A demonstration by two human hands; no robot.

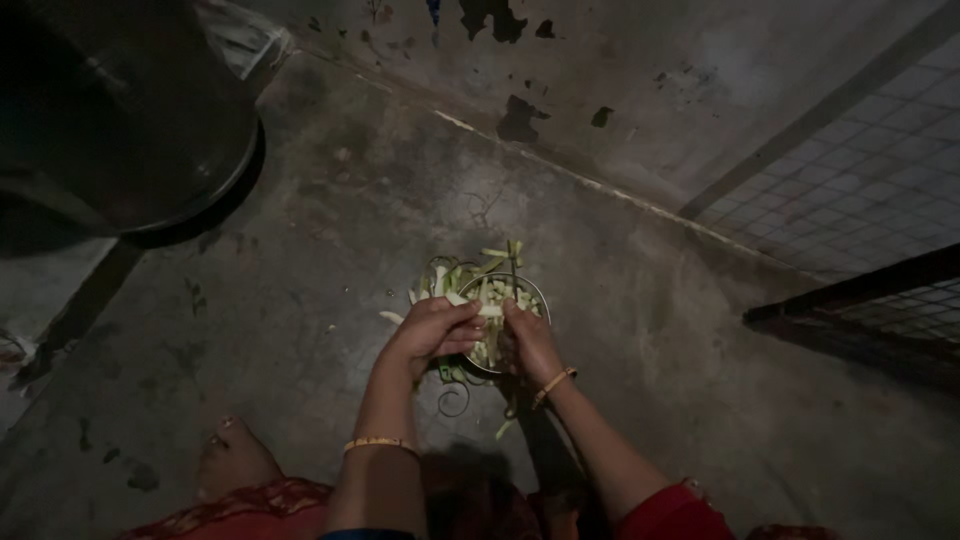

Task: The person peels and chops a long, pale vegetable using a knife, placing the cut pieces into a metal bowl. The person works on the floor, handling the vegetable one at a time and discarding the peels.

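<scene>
Fingers (462, 322) of the left hand (432, 330) curl together around a pale green strip of vegetable (487, 311), pinching it just above the small round metal bowl (537, 296). The right hand (528, 340) closes over the near edge of that bowl, its fingertips bent in toward the same strip; whether a blade sits under them I cannot tell, the light is too dim. Both wrists carry thin gold bangles (378, 442), and red sleeves show at the lower edge of the view.

The bowl stands on the dark stained concrete floor (300, 300), heaped with short cut pieces, pale green and whitish. Long curling peelings (448, 385) lie scattered around it, some touching its rim, some trailing toward the person. A bare foot (230, 455) rests left of the bowl and nearer the person. Far left of the bowl, well apart, looms a large dark round drum (110, 110). Right of the bowl, also well apart, stands a dark wire-mesh frame (860, 300) against the peeling wall (640, 90).

What could go wrong, as I judge it: the heap is high, so a nudge from either hand could spill pieces onto the dirty floor. In such poor light, fingers working close together on a slim, probably slippery strip could slip or get nicked.
</scene>
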